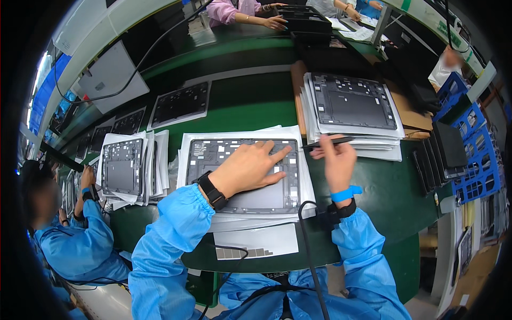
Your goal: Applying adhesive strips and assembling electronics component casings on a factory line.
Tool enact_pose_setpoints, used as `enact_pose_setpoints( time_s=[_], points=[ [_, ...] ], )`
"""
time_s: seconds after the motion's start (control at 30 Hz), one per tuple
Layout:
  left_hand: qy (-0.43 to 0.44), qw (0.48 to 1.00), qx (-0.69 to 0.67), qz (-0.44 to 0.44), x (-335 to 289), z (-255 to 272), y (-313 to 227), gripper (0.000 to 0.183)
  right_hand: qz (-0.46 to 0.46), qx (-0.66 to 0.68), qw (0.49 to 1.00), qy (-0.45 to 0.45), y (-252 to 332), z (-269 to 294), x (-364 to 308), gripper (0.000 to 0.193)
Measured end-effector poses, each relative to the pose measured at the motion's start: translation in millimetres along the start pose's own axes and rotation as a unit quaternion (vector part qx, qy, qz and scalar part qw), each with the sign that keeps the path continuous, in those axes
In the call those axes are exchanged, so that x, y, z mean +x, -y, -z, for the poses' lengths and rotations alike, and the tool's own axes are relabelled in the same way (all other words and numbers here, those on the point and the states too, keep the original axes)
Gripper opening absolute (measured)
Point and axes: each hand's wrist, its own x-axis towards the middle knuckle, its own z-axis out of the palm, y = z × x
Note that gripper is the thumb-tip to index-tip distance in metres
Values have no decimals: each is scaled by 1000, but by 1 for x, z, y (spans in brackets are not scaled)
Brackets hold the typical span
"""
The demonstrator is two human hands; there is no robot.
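Note:
My left hand [249, 169] lies with fingers spread on a dark grey tablet back cover [250, 201], its inner side up and dotted with small white and black patches. The cover rests on a stack of white sheets [308, 186] in front of me. Just right of it, my right hand [337, 162] pinches a slim black pen-shaped tool [341, 140], whose tip points left toward the cover's upper right corner. Whether it is a pen or tweezers I cannot tell. Below the stack lies a white sheet with a row of grey-brown rectangular stickers [256, 253].
Another stack of covers [354, 104] stands at the back right, one more [122, 168] at the left. Single covers [180, 105] lie farther back on the green table [245, 101]. Blue racks [474, 149] stand right. A co-worker [80, 240] sits left; others work across the table. Black cables [306, 234] hang near my arms.

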Motion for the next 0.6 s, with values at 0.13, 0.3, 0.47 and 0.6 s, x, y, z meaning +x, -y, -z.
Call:
enact_pose_setpoints(
  time_s=[0.13, 0.3, 0.47, 0.6],
  points=[
    [0, 1000, 4, -2, -4, 1, 3, 59, 43, 19, 998, -48, 21, 32, 13, 22],
    [41, 999, 0, 17, -3, 10, 0, 58, 12, -42, 999, 27, 2, 34, 0, 20],
    [-54, 998, -9, 30, -18, 34, -17, 52, 2, -290, 943, 166, 11, 10, -37, 28],
    [-192, 955, -36, 224, -90, 61, -19, 40, 56, -341, 931, 121, 28, 8, -44, 29]
  ],
)
